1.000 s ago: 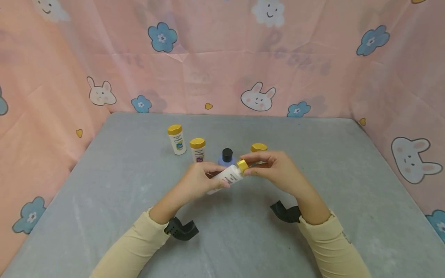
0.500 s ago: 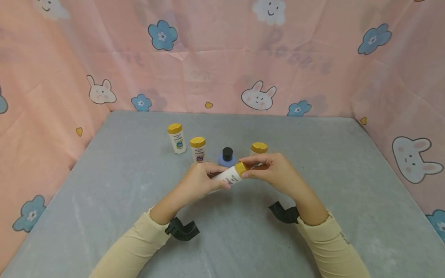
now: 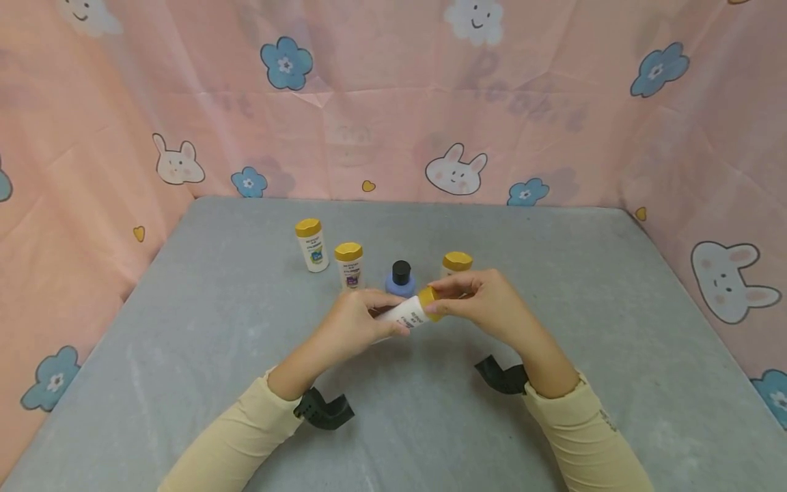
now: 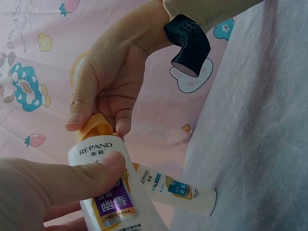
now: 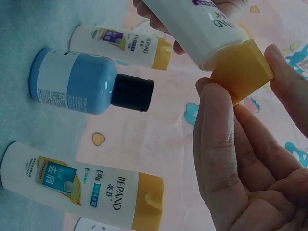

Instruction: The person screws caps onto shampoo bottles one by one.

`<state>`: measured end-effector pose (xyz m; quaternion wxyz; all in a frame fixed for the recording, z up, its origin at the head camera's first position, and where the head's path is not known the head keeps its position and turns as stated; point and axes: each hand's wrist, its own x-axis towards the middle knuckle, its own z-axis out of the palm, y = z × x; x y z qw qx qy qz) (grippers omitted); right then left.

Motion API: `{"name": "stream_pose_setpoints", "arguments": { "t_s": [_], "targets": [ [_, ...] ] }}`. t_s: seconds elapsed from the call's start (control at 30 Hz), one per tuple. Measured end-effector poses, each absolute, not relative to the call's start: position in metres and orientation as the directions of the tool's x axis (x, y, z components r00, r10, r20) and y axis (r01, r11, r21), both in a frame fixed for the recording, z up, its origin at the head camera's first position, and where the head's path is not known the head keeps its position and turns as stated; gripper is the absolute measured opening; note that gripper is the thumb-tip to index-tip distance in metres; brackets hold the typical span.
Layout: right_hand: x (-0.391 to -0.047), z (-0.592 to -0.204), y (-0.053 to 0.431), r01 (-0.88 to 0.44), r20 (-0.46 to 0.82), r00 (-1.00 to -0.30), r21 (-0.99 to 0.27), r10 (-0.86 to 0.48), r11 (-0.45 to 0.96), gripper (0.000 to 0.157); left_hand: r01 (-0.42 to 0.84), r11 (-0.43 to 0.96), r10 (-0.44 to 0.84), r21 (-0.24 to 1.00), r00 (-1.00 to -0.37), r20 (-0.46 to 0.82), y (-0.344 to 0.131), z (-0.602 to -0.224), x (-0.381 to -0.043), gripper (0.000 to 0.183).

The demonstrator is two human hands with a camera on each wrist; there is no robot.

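My left hand (image 3: pixel 363 318) grips a white shampoo bottle (image 3: pixel 407 312) with a purple label, thumb across its front. The bottle leans up to the right, above the table. At its top end sits a yellow cap (image 5: pixel 243 70), which my right hand (image 3: pixel 486 301) pinches between thumb and fingers. The right wrist view shows the cap against the bottle's shoulder; whether it is fully seated I cannot tell. In the left wrist view, the purple label (image 4: pixel 114 199) faces the camera and the right hand's fingertips touch the cap.
Behind the hands stand a blue bottle (image 3: pixel 401 282) with a black cap and white, yellow-capped bottles: one at far left (image 3: pixel 312 247), another (image 3: pixel 349 266) nearer, and a teal-labelled bottle (image 5: pixel 82 185) partly behind the right hand. The grey table (image 3: pixel 246 273) meets a pink patterned cloth (image 3: pixel 369 102).
The yellow cap, tilted with the bottle's neck end visible a second ago, now lies in line against the bottle top. Right fingers have shifted slightly on it; the left hand is nearly still.
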<state>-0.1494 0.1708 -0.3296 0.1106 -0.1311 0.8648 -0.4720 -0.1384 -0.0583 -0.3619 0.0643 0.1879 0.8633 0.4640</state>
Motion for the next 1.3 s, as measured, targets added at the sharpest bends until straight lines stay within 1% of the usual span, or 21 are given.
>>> {"name": "stream_pose_setpoints", "arguments": {
  "t_s": [0.1,0.17,0.3,0.37,0.43,0.57,0.63,0.7,0.87,1.03,1.3],
  "targets": [
    [-0.15,-0.33,0.171,-0.12,-0.066,-0.945,-0.842,-0.32,0.526,0.037,0.26,0.493,0.384,0.83,-0.921,0.061,-0.058,-0.362,-0.138,0.033],
    [-0.15,-0.33,0.172,-0.128,-0.041,-0.951,-0.85,-0.306,0.512,0.037,0.252,0.488,0.381,0.836,-0.923,0.056,-0.058,-0.362,-0.138,0.034],
    [-0.153,-0.329,0.178,-0.17,0.042,-0.955,-0.889,-0.293,0.425,0.036,0.219,0.467,0.374,0.857,-0.927,0.034,-0.06,-0.36,-0.138,0.036],
    [-0.154,-0.328,0.183,-0.199,0.076,-0.941,-0.913,-0.331,0.355,0.036,0.198,0.457,0.368,0.867,-0.93,0.018,-0.06,-0.359,-0.137,0.036],
    [-0.155,-0.328,0.188,-0.236,0.104,-0.909,-0.927,-0.404,0.292,0.04,0.181,0.449,0.367,0.875,-0.93,0.004,-0.061,-0.358,-0.137,0.036],
    [-0.156,-0.327,0.196,-0.319,0.156,-0.811,-0.926,-0.564,0.202,0.051,0.168,0.443,0.378,0.88,-0.926,-0.014,-0.061,-0.356,-0.137,0.037],
    [-0.157,-0.327,0.198,-0.354,0.175,-0.773,-0.917,-0.61,0.185,0.053,0.17,0.445,0.384,0.879,-0.923,-0.016,-0.061,-0.355,-0.137,0.037],
    [-0.157,-0.327,0.198,-0.368,0.181,-0.755,-0.913,-0.63,0.178,0.055,0.17,0.45,0.385,0.877,-0.923,-0.018,-0.061,-0.355,-0.137,0.038],
    [-0.156,-0.327,0.196,-0.349,0.153,-0.764,-0.915,-0.626,0.202,0.049,0.182,0.455,0.391,0.872,-0.92,-0.012,-0.061,-0.355,-0.137,0.038],
    [-0.155,-0.327,0.193,-0.306,0.101,-0.805,-0.915,-0.585,0.264,0.043,0.188,0.46,0.388,0.868,-0.922,-0.006,-0.061,-0.355,-0.137,0.038],
    [-0.153,-0.328,0.186,-0.23,0.041,-0.861,-0.921,-0.507,0.316,0.033,0.201,0.455,0.394,0.867,-0.919,0.006,-0.061,-0.355,-0.136,0.037]
  ]
}}
